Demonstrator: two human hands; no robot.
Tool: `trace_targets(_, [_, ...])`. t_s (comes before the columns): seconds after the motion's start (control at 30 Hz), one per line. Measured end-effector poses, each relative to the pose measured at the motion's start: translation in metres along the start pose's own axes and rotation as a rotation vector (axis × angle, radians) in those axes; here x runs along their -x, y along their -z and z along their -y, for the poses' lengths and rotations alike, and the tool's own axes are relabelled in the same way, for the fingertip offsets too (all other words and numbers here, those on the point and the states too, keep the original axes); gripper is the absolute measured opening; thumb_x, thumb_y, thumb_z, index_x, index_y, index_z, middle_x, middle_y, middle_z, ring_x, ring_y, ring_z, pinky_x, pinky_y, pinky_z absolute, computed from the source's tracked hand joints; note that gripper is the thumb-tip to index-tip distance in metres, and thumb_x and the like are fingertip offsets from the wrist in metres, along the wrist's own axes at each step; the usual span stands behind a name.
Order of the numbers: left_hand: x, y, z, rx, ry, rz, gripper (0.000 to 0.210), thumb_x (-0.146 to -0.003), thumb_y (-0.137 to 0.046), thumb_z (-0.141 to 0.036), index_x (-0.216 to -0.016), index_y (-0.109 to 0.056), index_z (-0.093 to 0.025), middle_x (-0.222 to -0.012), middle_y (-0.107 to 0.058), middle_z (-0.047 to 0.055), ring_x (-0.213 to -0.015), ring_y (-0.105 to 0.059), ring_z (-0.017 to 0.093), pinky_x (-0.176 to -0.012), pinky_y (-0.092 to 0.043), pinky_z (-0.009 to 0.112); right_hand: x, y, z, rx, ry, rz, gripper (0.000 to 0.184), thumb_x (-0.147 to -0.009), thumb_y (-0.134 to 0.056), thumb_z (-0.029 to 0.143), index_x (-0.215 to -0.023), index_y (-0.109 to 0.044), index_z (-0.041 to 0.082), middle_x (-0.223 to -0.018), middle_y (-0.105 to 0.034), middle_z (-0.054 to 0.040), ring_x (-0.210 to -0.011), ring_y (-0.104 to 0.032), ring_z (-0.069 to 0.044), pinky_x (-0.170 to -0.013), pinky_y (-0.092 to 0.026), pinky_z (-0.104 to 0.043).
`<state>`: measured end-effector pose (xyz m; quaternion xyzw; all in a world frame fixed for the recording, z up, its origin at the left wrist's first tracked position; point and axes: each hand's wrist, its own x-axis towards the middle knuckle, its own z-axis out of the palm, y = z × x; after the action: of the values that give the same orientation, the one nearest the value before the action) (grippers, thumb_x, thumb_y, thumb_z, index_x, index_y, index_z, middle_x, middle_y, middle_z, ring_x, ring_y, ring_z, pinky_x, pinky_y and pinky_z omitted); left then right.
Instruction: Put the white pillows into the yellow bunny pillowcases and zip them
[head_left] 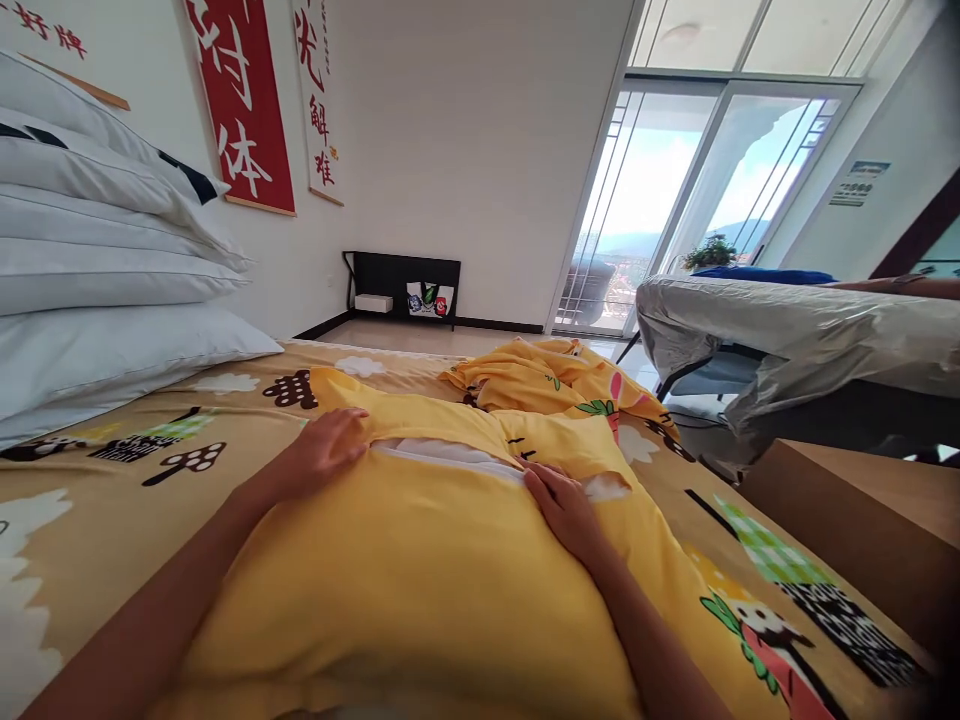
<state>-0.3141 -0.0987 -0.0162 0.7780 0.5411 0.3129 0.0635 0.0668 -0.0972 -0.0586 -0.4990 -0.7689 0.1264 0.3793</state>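
Observation:
A yellow pillowcase [435, 570] with a white pillow inside lies flat before me on the patterned bed sheet [247, 425]. Across its far side runs an open slit, where a strip of the white pillow [450, 456] shows. My left hand [330, 452] is at the slit's left end, fingers bent over the yellow cloth and slightly blurred. Toward the right end, my right hand [562, 505] has its fingers closed on the slit's near edge. The fingertips of both hands are partly hidden in the folds.
Several white pillows [112, 260] are stacked at the left. Crumpled yellow cloth [555, 375] with carrot prints lies beyond the pillowcase. A cardboard box [862, 530] stands at the right, before a plastic-covered table [780, 310], where another person's arm [900, 286] rests.

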Motion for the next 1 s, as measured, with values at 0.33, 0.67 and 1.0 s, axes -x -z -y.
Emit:
trace_targets(0.33, [0.023,-0.047,0.033,0.141,-0.028,-0.154,0.036,-0.089,-0.043,-0.043,-0.111,-0.059,-0.019,-0.105,-0.062,0.009,-0.105,-0.055,0.024,-0.095,-0.044,0.038,-0.028,0.04,0.055,0.341,0.138,0.087,0.041,-0.092,-0.043,0.042,-0.119,-0.066,0.023,-0.122,-0.067,-0.0088,-0.115,-0.059,-0.027,-0.1,-0.044,-0.045])
trace_targets(0.67, [0.028,-0.045,0.037,0.048,-0.036,-0.137,0.027,-0.087,-0.045,-0.033,-0.103,-0.06,-0.018,-0.101,-0.062,0.009,-0.098,-0.056,0.025,-0.087,-0.044,0.038,-0.089,-0.086,0.143,0.385,0.439,0.746,0.042,-0.094,-0.044,0.046,-0.097,-0.073,0.015,-0.104,-0.072,-0.0118,-0.096,-0.066,-0.025,-0.081,-0.046,-0.032])
trace_targets(1.0, [0.023,-0.051,0.027,-0.185,0.093,-0.053,0.015,-0.083,-0.045,-0.026,-0.092,-0.055,-0.02,-0.096,-0.063,0.009,-0.093,-0.055,0.027,-0.083,-0.042,0.041,-0.103,-0.092,0.14,0.408,0.372,0.734,0.042,-0.101,-0.03,0.034,-0.104,-0.07,0.021,-0.112,-0.071,-0.0095,-0.1,-0.066,-0.023,-0.083,-0.046,-0.034])
